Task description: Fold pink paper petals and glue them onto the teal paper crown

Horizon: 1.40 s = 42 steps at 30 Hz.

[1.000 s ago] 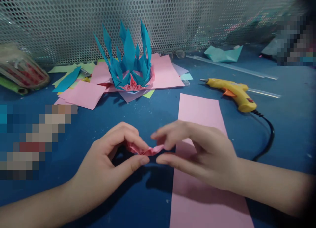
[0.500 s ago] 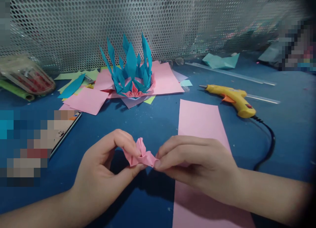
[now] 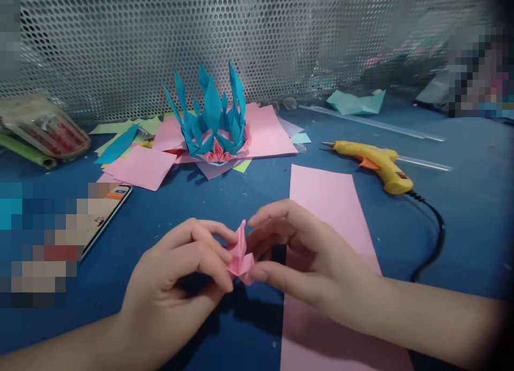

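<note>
On the near side of the table [image 3: 193,194], the left hand [image 3: 176,274] pinches a small folded pink paper [image 3: 240,250]; the right hand [image 3: 317,258], fingers parted, curves close beside it. Far off stands a blue paper crown [image 3: 212,106].

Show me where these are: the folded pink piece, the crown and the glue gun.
Folded pink piece [image 3: 241,253]: head view, on its upright fold.
Crown [image 3: 212,106]: head view, on its broad middle spike.
Glue gun [image 3: 371,150]: head view, on its yellow body above the trigger.
</note>
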Motion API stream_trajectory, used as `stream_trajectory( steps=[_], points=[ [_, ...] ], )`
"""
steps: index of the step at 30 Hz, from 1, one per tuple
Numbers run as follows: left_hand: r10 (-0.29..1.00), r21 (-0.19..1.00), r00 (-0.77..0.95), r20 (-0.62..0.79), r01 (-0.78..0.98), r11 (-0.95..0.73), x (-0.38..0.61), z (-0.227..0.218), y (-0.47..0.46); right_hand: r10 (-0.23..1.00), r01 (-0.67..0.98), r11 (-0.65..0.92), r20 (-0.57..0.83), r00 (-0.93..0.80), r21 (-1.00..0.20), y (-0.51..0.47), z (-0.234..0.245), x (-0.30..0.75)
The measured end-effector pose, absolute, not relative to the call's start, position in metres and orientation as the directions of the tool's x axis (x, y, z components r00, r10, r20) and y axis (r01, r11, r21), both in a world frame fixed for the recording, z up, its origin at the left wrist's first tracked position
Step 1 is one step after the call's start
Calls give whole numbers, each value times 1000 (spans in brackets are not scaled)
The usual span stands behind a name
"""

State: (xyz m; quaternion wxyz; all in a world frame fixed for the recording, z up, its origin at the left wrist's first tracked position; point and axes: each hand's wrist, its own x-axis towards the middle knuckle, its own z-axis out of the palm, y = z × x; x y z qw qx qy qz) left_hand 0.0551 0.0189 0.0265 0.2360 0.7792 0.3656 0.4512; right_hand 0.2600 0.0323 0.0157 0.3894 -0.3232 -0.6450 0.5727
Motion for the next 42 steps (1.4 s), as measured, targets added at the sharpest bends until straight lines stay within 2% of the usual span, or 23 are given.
stream_trajectory(
  steps=[4,8,13,17,22,28,32,36,38,42],
  points=[
    [873,808,240,424,335,-485,56,23,15,869,-66,25,55,-492,-997,35,15,257],
    [940,917,172,295,223,-329,57,23,13,862,-95,-14,36,-506,-995,37,15,259],
    [964,960,146,222,138,-242,60,26,17,825,-191,-66,54,-562,-979,39,16,259],
    [969,987,217,117,83,-138,58,25,17,813,-282,-215,-12,-582,-935,39,16,257],
    [963,998,268,-5,59,-11,53,19,16,799,-263,-293,-84,-596,-919,39,15,257],
    [970,997,229,-82,26,79,53,20,24,816,-146,-108,-4,-578,-983,39,20,260],
    [919,980,360,-162,-46,191,53,22,28,820,-88,12,60,-569,-996,39,20,262],
    [895,970,413,-172,-89,227,50,22,30,792,-51,145,147,-593,-988,41,17,263],
    [889,967,425,-171,-101,235,48,23,31,769,-5,285,232,-596,-959,43,18,265],
    [884,964,433,-176,-107,244,47,24,31,691,150,558,356,-629,-816,58,32,267]
  ],
)
